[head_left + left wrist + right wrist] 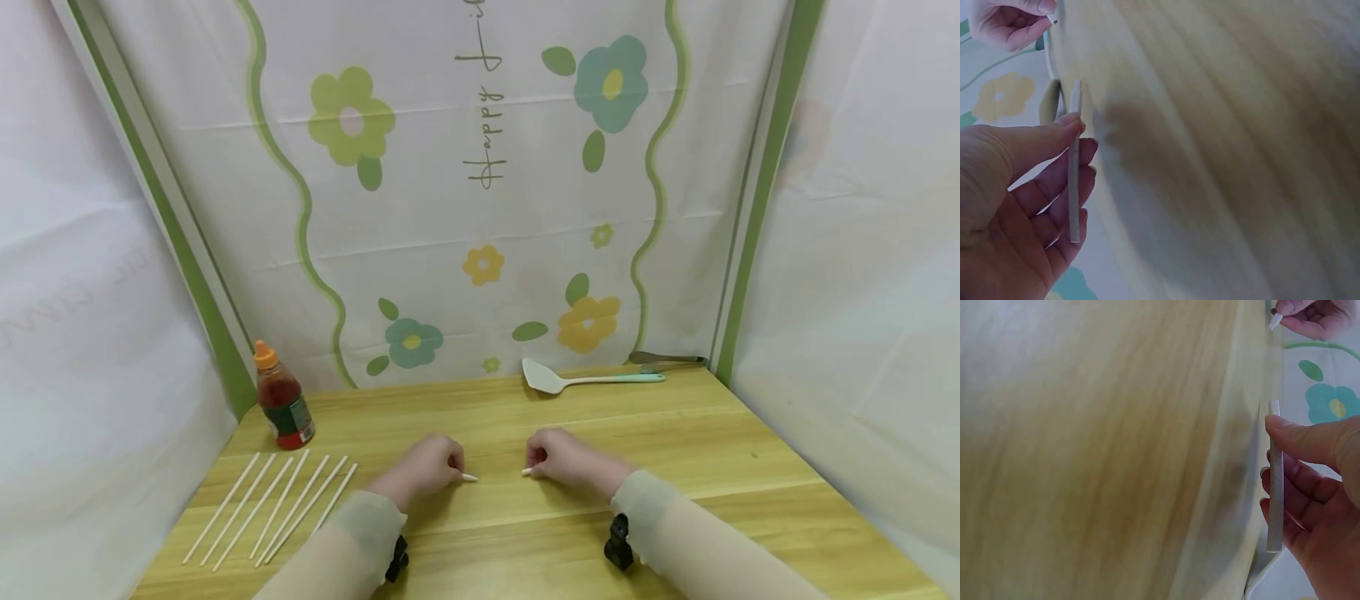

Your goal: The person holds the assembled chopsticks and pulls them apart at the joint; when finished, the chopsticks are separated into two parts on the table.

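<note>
Low over the middle of the table, my left hand [427, 468] pinches a short white stick [1074, 181] between thumb and fingers. One end of that stick looks narrow and uneven. Facing it across a small gap, my right hand [564, 458] grips a second short white stick [1275, 487], the thumb near its upper end and the fingers behind. In the head view only the tips of both pieces show; the rest is hidden by the hands. Several long thin white sticks [273, 508] lie side by side on the wooden table [495, 550], left of my left hand.
A red sauce bottle [287, 408] with an orange cap stands at the back left. Along the back edge lie a white spatula [543, 379] with a mint handle end and a brown-handled tool [667, 359]. Printed fabric [420, 217] hangs behind, with white sheets at both sides.
</note>
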Tool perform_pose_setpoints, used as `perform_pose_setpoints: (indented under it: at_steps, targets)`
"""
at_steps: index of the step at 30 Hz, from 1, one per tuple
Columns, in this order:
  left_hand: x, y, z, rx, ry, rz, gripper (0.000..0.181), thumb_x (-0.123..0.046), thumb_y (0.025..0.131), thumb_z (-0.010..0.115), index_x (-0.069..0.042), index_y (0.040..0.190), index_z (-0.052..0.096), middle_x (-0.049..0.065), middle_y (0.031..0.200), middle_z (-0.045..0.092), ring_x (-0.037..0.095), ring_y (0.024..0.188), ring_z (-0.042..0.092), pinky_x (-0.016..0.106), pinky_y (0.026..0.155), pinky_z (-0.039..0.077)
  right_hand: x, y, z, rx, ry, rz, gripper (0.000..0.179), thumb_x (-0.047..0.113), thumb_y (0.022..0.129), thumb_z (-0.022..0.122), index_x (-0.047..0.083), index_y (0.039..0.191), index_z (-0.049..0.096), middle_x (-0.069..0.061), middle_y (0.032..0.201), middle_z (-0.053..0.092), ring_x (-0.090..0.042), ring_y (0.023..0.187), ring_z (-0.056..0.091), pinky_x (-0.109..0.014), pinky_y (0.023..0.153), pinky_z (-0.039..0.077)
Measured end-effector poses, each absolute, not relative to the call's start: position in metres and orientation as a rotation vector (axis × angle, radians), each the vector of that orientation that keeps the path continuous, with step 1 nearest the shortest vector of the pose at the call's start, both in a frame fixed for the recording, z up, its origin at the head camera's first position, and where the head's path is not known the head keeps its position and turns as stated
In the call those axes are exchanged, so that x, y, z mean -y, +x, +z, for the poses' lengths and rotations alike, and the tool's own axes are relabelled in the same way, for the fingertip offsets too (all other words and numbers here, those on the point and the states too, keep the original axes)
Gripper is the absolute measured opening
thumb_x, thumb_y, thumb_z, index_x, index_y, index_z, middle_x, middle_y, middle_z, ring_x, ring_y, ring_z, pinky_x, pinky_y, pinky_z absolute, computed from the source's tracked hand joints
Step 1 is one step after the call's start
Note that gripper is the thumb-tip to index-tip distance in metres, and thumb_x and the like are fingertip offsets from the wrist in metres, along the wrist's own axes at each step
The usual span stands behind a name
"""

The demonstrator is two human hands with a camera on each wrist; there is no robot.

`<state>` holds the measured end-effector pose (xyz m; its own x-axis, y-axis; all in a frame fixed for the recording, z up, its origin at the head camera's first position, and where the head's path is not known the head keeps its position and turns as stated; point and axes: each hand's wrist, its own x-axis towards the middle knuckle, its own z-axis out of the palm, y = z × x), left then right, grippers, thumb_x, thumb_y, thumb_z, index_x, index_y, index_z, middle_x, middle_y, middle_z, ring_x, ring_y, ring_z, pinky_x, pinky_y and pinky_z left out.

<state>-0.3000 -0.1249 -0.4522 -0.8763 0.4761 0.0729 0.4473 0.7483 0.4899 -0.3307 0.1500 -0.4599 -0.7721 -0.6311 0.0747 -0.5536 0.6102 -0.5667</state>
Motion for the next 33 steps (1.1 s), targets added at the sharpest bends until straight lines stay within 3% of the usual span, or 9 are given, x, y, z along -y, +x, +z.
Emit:
perform_pose_setpoints:
  at_steps: [26, 33]
  targets:
    - [0.126, -0.297, -0.456, -2.897, 0.717, 0.817, 0.013, -0.006, 0.082, 0.079, -0.014, 0.080, 0.068, -0.008, 0.077, 0.056, 0.012, 0.072, 0.051, 0.032, 0.067, 0.045, -0.146, -0.331, -0.461, -2.684, -1.004, -0.860, 0.016, -0.001, 0.082, 0.076, 0.010, 0.084, 0.066, 0.004, 0.076, 0.057, -0.011, 0.071, 0.051, -0.030, 0.066, 0.045]
    - [0.148, -0.289, -0.445, -2.980, 0.699, 0.880, 0.012, -0.005, 0.082, 0.076, -0.006, 0.093, 0.070, 0.005, 0.093, 0.062, 0.022, 0.084, 0.057, 0.043, 0.073, 0.048, -0.147, -0.333, -0.463, -2.678, -0.978, -0.867, 0.016, 0.001, 0.082, 0.078, 0.011, 0.086, 0.066, 0.004, 0.079, 0.058, -0.012, 0.074, 0.052, -0.031, 0.068, 0.045]
